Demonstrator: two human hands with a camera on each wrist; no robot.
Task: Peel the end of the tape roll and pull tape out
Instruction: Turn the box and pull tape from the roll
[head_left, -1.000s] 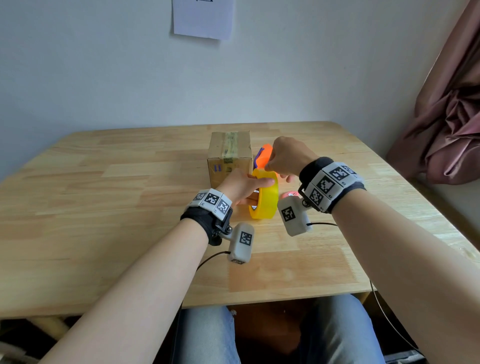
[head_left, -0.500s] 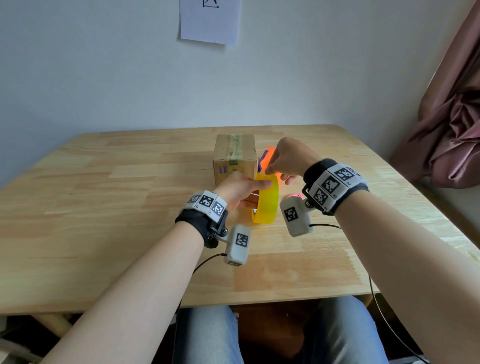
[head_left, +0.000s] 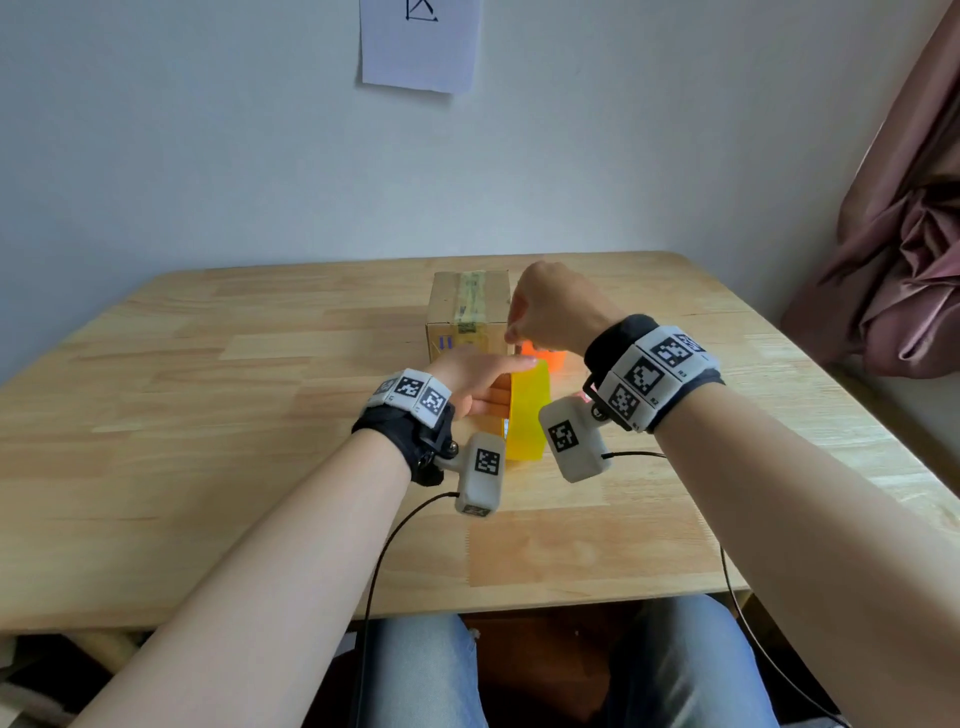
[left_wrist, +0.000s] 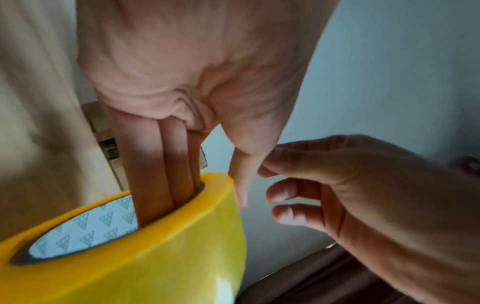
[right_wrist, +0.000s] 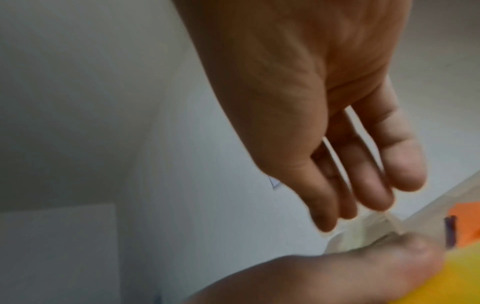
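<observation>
Yellow tape roll (head_left: 527, 410) stands on edge on the wooden counter (head_left: 208, 415), near its middle, just in front of a taped cardboard box (head_left: 467, 317). Left hand (head_left: 470, 382) holds the roll: left wrist view shows three fingers (left_wrist: 155, 174) pushed straight down into the core, which is lined with white paper bearing a triangle print, and the thumb (left_wrist: 241, 179) laid along the outer yellow face, so the roll wall sits clamped between fingers and thumb. Right hand (head_left: 550, 312) is raised above and slightly behind the roll, in front of the box, its back toward the head camera. Its grip is narrow: thumb and forefinger tips are brought together in a pinch, the other fingers loosely curled beneath. In the left wrist view the pinch sits just beside the left thumb, close to the roll's top rim. Right wrist view is blurred; a pale, translucent strip shows near the fingertips (right_wrist: 363, 201), but whether tape is actually held in the pinch cannot be told. An orange object (head_left: 543, 358) lies on the counter just behind the roll, partly hidden by the right hand. A sheet of paper (head_left: 421, 44) is fixed to the wall above the counter; a pink curtain (head_left: 904, 260) hangs at the right.
</observation>
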